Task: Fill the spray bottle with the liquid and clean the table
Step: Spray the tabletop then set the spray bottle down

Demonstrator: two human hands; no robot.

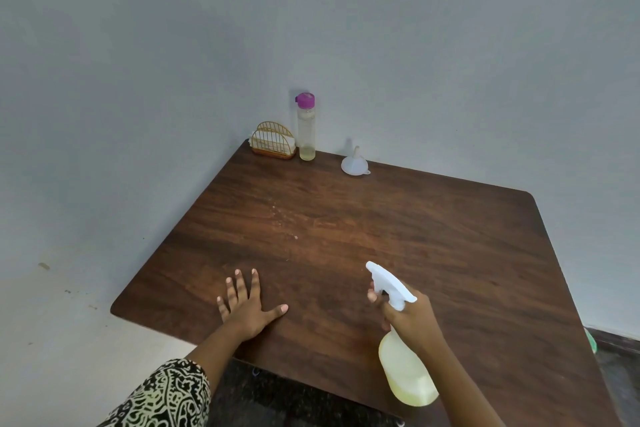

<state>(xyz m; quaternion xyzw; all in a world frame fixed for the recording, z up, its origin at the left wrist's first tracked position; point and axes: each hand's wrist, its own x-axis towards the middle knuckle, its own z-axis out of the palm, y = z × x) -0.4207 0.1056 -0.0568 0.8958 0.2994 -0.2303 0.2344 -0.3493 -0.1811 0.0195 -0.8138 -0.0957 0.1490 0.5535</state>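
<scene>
My right hand (414,317) grips the neck of a spray bottle (405,371) with yellowish liquid in its body and a white trigger head, held tilted above the near right part of the dark wooden table (433,236). The nozzle points toward the table's middle and a finger lies on the trigger. My left hand (247,305) rests flat on the table near its front left edge, fingers spread, holding nothing. Small pale specks mark the wood near the middle. At the far corner stands a tall clear bottle (307,128) with a purple cap and a little yellowish liquid at its bottom.
A white funnel (354,163) sits upside down near the table's back edge, right of the tall bottle. A gold wire holder with napkins (273,140) stands at the far left corner. Grey walls run close behind the table and along its left side. Dark floor shows below.
</scene>
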